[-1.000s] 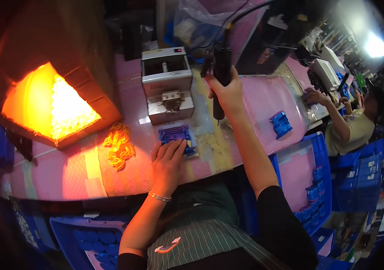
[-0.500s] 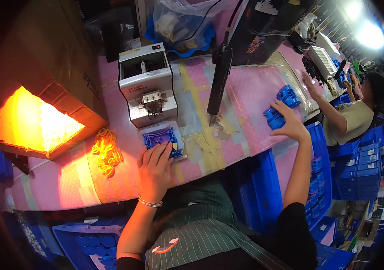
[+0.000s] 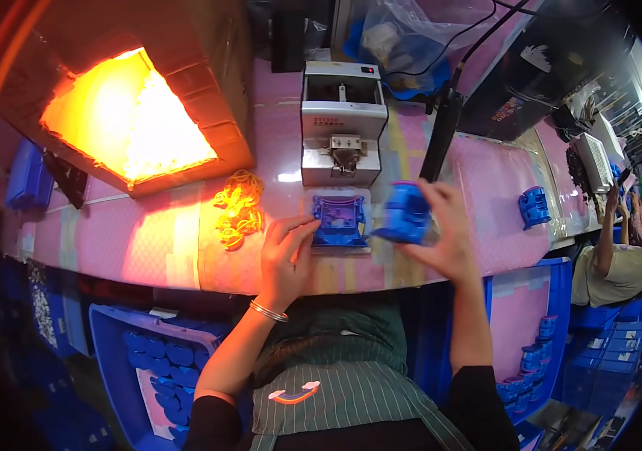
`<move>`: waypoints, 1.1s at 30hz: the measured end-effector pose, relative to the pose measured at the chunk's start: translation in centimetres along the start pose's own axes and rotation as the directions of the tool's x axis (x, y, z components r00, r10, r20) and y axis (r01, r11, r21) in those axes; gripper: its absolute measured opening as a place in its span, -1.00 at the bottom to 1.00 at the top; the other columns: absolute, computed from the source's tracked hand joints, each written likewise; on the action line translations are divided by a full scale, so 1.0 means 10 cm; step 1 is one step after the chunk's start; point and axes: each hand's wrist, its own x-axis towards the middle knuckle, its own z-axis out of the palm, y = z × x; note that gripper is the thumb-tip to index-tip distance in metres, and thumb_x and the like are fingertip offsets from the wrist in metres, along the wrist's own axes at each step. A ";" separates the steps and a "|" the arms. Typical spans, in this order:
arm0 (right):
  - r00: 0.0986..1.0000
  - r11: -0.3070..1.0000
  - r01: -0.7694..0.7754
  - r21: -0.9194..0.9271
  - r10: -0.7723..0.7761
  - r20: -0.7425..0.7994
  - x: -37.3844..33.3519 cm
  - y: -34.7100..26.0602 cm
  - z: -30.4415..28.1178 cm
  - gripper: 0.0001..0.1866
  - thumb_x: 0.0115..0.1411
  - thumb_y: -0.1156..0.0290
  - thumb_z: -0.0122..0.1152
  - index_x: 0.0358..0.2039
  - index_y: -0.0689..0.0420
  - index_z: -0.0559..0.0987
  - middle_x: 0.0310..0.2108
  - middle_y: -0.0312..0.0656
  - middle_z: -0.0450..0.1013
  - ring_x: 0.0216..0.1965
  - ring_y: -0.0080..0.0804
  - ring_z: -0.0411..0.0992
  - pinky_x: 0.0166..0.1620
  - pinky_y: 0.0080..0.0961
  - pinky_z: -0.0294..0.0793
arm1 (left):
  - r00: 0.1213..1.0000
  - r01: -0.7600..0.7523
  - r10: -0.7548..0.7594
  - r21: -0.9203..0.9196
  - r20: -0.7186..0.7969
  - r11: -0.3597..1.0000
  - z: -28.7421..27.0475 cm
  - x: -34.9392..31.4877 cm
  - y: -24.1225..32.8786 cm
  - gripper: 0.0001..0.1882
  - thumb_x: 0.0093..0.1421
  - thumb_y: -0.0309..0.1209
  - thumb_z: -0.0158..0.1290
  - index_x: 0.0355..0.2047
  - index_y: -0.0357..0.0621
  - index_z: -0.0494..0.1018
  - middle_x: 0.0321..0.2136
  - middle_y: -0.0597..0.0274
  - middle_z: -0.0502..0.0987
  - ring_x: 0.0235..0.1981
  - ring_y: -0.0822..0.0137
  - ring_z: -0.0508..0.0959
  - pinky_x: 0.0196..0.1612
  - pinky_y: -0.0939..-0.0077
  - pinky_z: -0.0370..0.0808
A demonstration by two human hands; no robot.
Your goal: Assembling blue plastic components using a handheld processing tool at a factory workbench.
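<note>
My right hand [image 3: 445, 233] grips a blue moulded plastic part [image 3: 405, 214] with a curved body, raised over the bench just right of the white fixture [image 3: 366, 203]; the part is slightly blurred. Resting in that fixture is another blue plastic part [image 3: 338, 219] with a purple sheen, its hollow side facing up. My left hand [image 3: 287, 252] lies at its left side, fingers extended, fingertips touching its edge. Directly behind the fixture stands a small grey-white machine [image 3: 345, 128] with a metal nozzle on its front. A further blue part [image 3: 534, 207] sits at the bench's right.
Yellow rubber bands [image 3: 238, 210] lie in a pile left of the fixture. A cardboard box [image 3: 223, 98] with a glowing opening stands farther left. A black rod-shaped tool [image 3: 443, 131] hangs behind my right hand. Blue bins [image 3: 110, 338] flank me; a co-worker [image 3: 614, 270] sits at the right.
My right hand has picked up one blue part from the right and carried it left beside the fixture. My left hand has slid off the seated part to its left edge. The view has shifted.
</note>
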 end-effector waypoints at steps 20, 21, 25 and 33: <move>0.961 0.978 0.179 -0.106 -0.151 0.232 0.37 -0.44 0.65 -0.05 -0.21 0.29 0.55 0.26 0.09 0.36 0.12 0.01 0.27 0.14 0.03 0.29 0.16 -0.20 0.35 | 0.986 -0.162 0.162 0.000 0.045 0.987 0.12 -0.05 0.04 -0.61 0.04 -0.56 0.17 -0.06 -0.13 0.57 0.00 0.17 0.54 0.06 0.12 0.50 0.09 0.19 0.45; 0.961 0.978 0.168 -0.125 -0.134 0.243 0.37 -0.46 0.65 -0.05 -0.21 0.30 0.55 0.26 0.09 0.36 0.12 0.01 0.27 0.14 0.02 0.29 0.16 -0.20 0.36 | 0.988 -0.141 0.138 0.035 0.068 0.989 0.13 -0.11 0.06 -0.58 0.04 -0.54 0.16 -0.03 -0.12 0.56 0.03 0.18 0.52 0.10 0.13 0.48 0.11 0.19 0.43; 0.970 0.973 0.145 -0.179 -0.104 0.221 0.29 -0.46 0.72 -0.04 -0.21 0.34 0.52 0.29 0.07 0.33 0.17 0.03 0.23 0.15 0.06 0.28 0.17 -0.17 0.35 | 0.983 -0.154 0.142 0.102 0.114 0.983 0.14 -0.14 0.04 -0.46 -0.02 -0.60 0.14 0.05 -0.11 0.52 0.12 0.18 0.47 0.18 0.06 0.42 0.16 0.16 0.40; 0.982 0.978 0.168 -0.121 -0.155 0.110 0.20 -0.36 0.89 0.04 -0.25 0.40 0.50 0.33 0.09 0.26 0.25 0.10 0.17 0.19 0.16 0.25 0.22 -0.09 0.30 | 0.986 -0.157 0.142 0.190 0.089 0.969 0.15 -0.12 0.08 -0.47 0.05 -0.50 0.11 0.10 -0.07 0.46 0.07 0.12 0.46 0.14 0.06 0.44 0.11 0.17 0.42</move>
